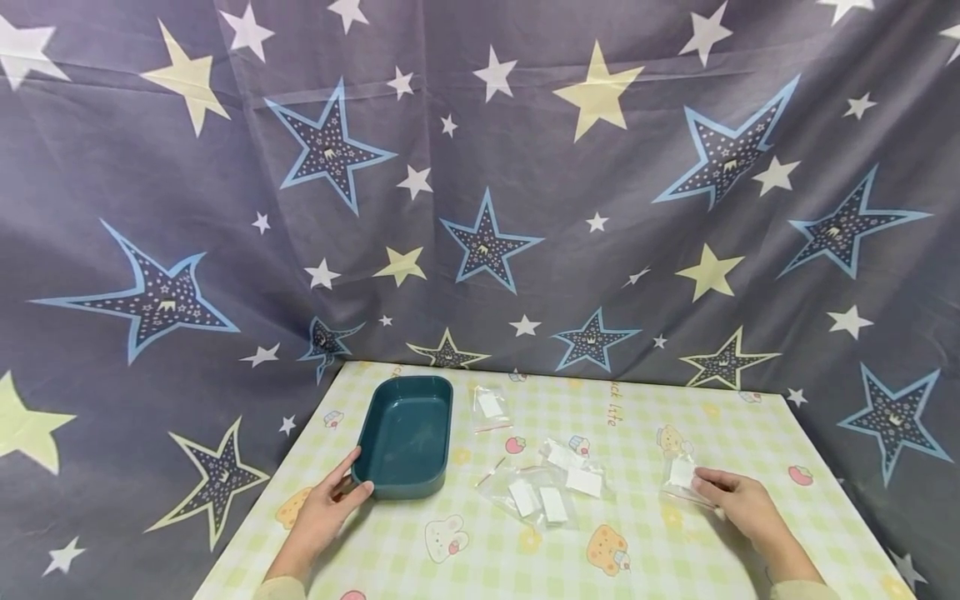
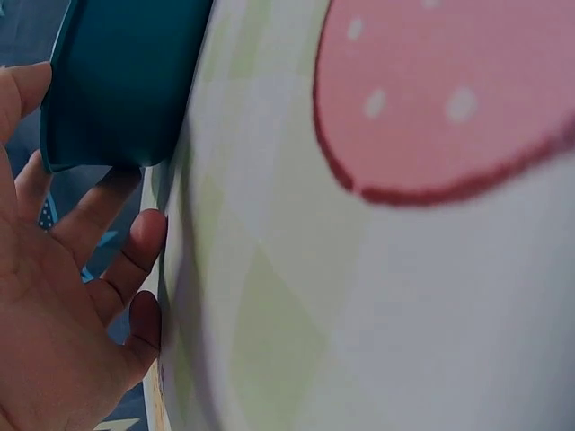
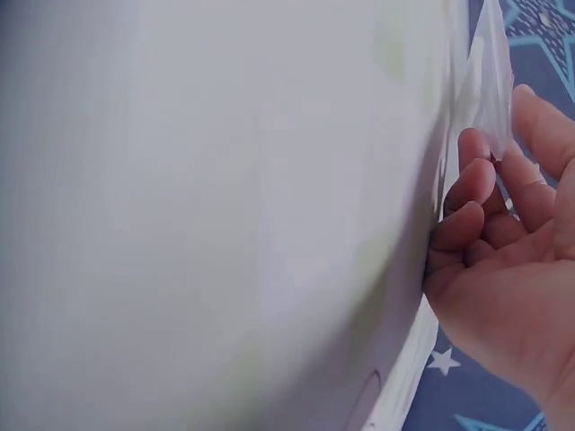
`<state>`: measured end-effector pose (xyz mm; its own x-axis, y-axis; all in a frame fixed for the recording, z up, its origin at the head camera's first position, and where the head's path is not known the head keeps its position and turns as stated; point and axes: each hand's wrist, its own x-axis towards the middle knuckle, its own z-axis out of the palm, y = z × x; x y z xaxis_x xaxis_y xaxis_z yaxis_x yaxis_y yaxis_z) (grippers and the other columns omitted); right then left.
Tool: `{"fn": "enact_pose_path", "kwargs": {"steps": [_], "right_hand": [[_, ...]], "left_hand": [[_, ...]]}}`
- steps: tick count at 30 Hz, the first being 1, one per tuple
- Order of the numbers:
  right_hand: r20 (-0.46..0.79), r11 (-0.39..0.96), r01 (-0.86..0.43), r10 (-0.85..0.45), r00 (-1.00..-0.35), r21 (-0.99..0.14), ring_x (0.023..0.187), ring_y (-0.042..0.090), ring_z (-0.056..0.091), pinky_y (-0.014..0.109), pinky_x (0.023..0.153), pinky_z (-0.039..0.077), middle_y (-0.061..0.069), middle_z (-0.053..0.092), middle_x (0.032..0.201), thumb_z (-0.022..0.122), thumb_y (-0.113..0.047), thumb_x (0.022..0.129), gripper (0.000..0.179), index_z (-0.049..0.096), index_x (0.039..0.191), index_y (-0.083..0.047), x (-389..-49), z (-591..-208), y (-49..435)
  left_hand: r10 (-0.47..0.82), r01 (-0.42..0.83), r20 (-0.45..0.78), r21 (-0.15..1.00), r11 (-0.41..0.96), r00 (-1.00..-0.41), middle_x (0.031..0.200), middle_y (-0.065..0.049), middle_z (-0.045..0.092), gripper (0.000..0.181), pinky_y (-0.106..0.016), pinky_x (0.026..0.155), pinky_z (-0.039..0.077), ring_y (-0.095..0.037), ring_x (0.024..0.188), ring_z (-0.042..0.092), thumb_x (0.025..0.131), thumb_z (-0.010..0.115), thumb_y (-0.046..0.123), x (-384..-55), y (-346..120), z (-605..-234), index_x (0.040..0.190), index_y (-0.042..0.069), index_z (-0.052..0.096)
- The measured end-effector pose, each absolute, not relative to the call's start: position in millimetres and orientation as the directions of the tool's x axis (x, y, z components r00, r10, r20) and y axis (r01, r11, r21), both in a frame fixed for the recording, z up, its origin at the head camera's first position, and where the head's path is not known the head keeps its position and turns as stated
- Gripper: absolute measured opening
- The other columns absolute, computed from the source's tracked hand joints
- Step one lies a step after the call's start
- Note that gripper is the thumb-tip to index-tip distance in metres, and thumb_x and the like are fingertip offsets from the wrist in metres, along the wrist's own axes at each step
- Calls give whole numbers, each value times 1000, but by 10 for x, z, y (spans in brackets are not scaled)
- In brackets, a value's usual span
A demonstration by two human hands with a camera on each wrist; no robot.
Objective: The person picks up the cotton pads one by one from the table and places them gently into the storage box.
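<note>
A dark teal rectangular tray (image 1: 408, 493) stands on the left part of the table. My left hand (image 1: 325, 512) holds its near left corner, thumb at the near end and fingers along the left side; the left wrist view shows fingertips against the tray's wall (image 2: 126, 90). On the right, my right hand (image 1: 742, 504) pinches a small clear zip bag (image 1: 681, 473) with a white piece inside. That bag's edge (image 3: 492, 90) rises between thumb and fingers in the right wrist view. Several similar zip bags (image 1: 553, 505) lie overlapping mid-table, and another one (image 1: 491, 405) lies beside the tray.
A green-and-white checked tablecloth (image 1: 390, 550) with printed animals and strawberries covers the table. Behind the table's far edge hangs a dark grey curtain (image 1: 480, 325) patterned with stars.
</note>
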<state>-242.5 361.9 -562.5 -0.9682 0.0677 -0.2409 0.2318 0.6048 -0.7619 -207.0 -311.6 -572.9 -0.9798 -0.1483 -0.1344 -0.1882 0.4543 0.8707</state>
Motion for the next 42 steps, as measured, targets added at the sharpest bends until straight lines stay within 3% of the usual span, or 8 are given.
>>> {"fn": "enact_pose_path", "kwargs": {"steps": [3,6,11,15,19,24,29,42], "right_hand": [[-259,576,267,99,-961,-773,119,28,69,51,102,59,27,52,160,63,-57,105,74,56,154,-2,-2425,-5612,3623],[-273,572,281,103,-956,-771,111,18,68,42,94,61,27,52,160,61,-59,105,76,53,157,-3,-2428,-5613,3631],[-279,562,298,121,-953,-772,132,37,61,31,88,58,26,45,164,62,-62,104,80,51,158,-4,-2425,-5632,3646],[-281,545,310,138,-950,-779,139,39,55,23,83,54,26,41,166,63,-64,103,81,52,157,-5,-2437,-5654,3664],[-283,539,304,125,-951,-785,132,27,60,22,82,54,25,40,167,63,-64,102,82,51,158,-5,-2433,-5663,3694],[-282,527,295,107,-953,-797,112,3,59,24,82,55,24,45,166,62,-62,104,79,50,159,-7,-2409,-5652,3717],[-287,499,303,112,-952,-812,102,3,56,24,79,54,23,49,164,63,-60,104,78,51,158,-7,-2399,-5645,3709],[-293,484,305,102,-951,-820,102,1,55,25,81,54,23,40,169,62,-60,104,78,49,159,-6,-2411,-5648,3697]], "left_hand": [[-157,-189,-130,867,460,-979,172,-23,35,85,-54,120,51,-45,154,45,96,75,60,-2060,-3107,-5732,168,36,37],[-161,-190,-127,857,478,-979,171,-24,36,86,-55,120,49,-45,154,45,96,73,63,-2060,-3102,-5733,169,37,35],[-169,-207,-143,857,471,-975,170,-23,39,89,-56,120,50,-45,154,45,93,72,68,-2059,-3093,-5743,169,40,33],[-179,-206,-137,864,459,-974,166,-22,46,90,-52,117,54,-44,151,49,92,75,66,-2055,-3076,-5746,168,39,34],[-185,-197,-125,871,450,-975,164,-22,47,88,-51,116,55,-44,150,50,94,77,61,-2053,-3052,-5740,168,37,36],[-182,-184,-115,885,428,-977,163,-24,48,86,-49,112,58,-45,149,51,95,78,56,-2055,-3036,-5743,168,33,38],[-186,-183,-112,887,425,-976,161,-24,51,87,-49,111,58,-45,148,52,94,79,56,-2061,-3032,-5747,168,32,38],[-187,-185,-116,894,408,-975,162,-26,49,88,-51,114,56,-46,150,50,95,79,53,-2063,-3028,-5753,169,31,37]]}}
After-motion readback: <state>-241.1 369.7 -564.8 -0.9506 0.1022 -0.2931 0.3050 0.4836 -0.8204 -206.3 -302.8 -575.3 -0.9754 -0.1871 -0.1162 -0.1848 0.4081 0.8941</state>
